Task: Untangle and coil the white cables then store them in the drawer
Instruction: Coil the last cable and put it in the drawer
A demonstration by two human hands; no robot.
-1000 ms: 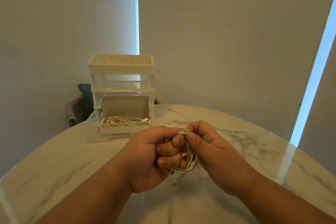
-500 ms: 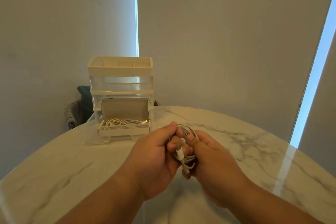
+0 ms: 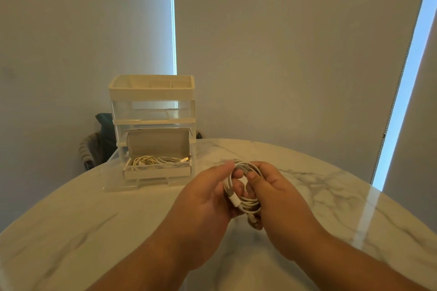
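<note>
Cable: white, wound into a small coil of several loops; held between both hands above the table, nearer than the drawer unit and to its right
Plug: white connector end lying across the left side of the coil, against the left fingers
Left hand: fingers curled round the left side of the coil, thumb laid over the top of the loops; grip closed on the cable
Right hand: fingers curled round the right side of the coil, thumb tip pressed on the loops from the near side; grip closed on the cable
Drawer unit: clear plastic with cream frame and a divided tray on top; stands on the far left part of the table
Drawer: lowest one, clear, pulled out toward the person
Box: cardboard, sits inside the pulled-out drawer, lid flap upright at the back
Stored cables: white coils lying inside the box
Table: round, glossy, white marble pattern with grey veins
Chair: dark shape behind the table edge, left of the drawer unit, partly hidden
Blinds: grey panels across the background, bright strips of daylight between them
</note>
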